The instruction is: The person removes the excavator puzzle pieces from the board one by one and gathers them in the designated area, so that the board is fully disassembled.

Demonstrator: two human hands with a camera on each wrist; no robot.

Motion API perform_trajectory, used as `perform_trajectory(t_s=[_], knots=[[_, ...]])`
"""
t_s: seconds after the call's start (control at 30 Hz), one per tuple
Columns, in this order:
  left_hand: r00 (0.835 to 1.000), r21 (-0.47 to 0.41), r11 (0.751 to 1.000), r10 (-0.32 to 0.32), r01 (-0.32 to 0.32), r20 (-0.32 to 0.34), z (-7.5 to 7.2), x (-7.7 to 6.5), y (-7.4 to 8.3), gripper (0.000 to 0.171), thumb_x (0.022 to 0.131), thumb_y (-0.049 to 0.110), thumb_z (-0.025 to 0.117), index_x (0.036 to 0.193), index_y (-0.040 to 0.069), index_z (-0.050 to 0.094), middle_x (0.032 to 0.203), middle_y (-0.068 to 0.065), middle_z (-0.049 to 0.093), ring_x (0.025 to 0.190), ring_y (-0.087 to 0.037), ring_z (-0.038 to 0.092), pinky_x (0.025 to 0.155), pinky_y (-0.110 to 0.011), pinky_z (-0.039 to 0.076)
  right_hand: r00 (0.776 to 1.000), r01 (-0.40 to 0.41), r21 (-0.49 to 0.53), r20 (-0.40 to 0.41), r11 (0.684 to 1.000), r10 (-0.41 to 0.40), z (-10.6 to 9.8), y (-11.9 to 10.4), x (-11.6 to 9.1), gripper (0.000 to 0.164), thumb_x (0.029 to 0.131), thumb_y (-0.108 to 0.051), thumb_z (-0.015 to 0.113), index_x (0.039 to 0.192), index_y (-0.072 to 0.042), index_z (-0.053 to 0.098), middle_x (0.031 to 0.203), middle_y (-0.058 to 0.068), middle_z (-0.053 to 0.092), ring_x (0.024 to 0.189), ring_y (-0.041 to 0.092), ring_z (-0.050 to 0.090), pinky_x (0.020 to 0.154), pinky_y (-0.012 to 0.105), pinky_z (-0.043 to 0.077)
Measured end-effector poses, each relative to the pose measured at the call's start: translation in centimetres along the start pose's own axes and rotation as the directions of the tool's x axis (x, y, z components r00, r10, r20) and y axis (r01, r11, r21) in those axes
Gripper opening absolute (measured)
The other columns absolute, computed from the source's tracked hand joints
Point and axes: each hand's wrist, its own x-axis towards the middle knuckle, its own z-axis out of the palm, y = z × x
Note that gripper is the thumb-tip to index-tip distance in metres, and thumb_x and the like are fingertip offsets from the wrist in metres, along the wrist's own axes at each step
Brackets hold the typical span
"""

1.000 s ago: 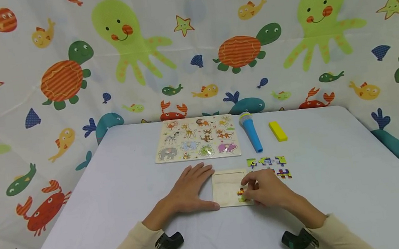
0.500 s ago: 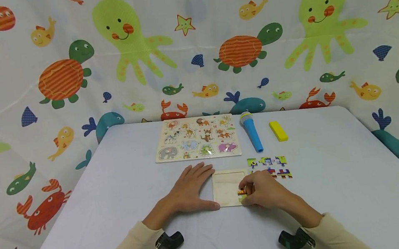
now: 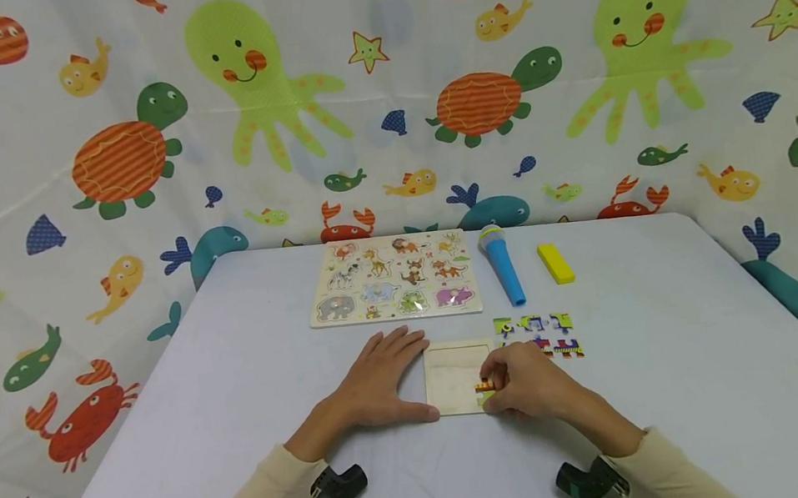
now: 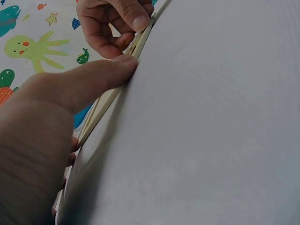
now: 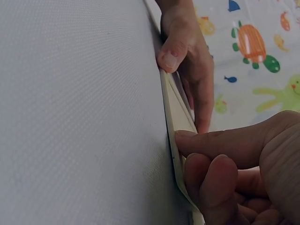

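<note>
A pale wooden puzzle tray [image 3: 453, 372] with a raised rim lies flat on the table. A small colourful jigsaw piece [image 3: 484, 389] sits in its lower right corner, partly covered by my right hand [image 3: 530, 379]. The thumb and index finger of that hand pinch the piece at its edges. My left hand [image 3: 379, 382] is spread on the cloth, its thumb and fingertips touching the tray's left side. In the left wrist view, the left thumb [image 4: 105, 77] presses the tray's edge. The right thumb [image 5: 211, 143] lies at the near rim in the right wrist view.
Several loose jigsaw pieces [image 3: 560, 320] lie right of the tray, some hidden behind the right hand. Farther back are an animal puzzle board [image 3: 395, 277], a blue toy microphone [image 3: 503, 269] and a yellow block [image 3: 556, 263]. A printed sea-animal curtain [image 3: 367, 118] hangs behind the table.
My right hand has shifted slightly left, its thumb now lower over the jigsaw piece and covering more of it. During the last half second it barely moves. The left hand stays put.
</note>
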Motion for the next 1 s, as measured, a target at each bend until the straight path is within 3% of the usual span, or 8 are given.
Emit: perform_trajectory(t_s=[0.27,0.5,1.0], knots=[[1.0,0.002,1.0,0.005,-0.005,-0.003,-0.1,0.0,0.1,0.107,0.073,0.082,0.065,0.158,0.022,0.037,0.165,0.006,0.03,0.156,-0.018,0.014,0.126,-0.045,0.007,0.998,-0.044,0.033,-0.042,0.998,0.045,0.2,-0.2,0.0,0.032,0.072,-0.005,0.089,0.092,-0.008,0.065,0.08,0.005,0.058,0.048,0.015,0.054,0.043,0.03,0.05],[1.0,-0.003,1.0,0.005,-0.005,0.0,-0.2,0.0,0.3,0.107,0.074,0.081,0.065,0.158,0.022,0.037,0.165,0.006,0.03,0.156,-0.019,0.014,0.126,-0.046,0.007,0.998,-0.04,0.055,-0.036,0.998,0.042,0.0,-0.3,-0.2,0.031,0.075,-0.002,0.085,0.094,-0.009,0.063,0.083,0.005,0.059,0.049,0.017,0.055,0.044,0.03,0.051],[1.0,-0.01,1.0,0.009,-0.009,-0.004,-0.2,0.0,0.1,0.108,0.073,0.081,0.065,0.158,0.021,0.038,0.165,0.005,0.031,0.156,-0.02,0.015,0.126,-0.048,0.007,0.995,0.094,0.007,-0.025,0.996,-0.094,-0.3,0.7,-0.2,0.018,0.085,-0.001,0.075,0.095,-0.013,0.065,0.08,-0.003,0.06,0.066,0.015,0.058,0.056,0.024,0.052]])
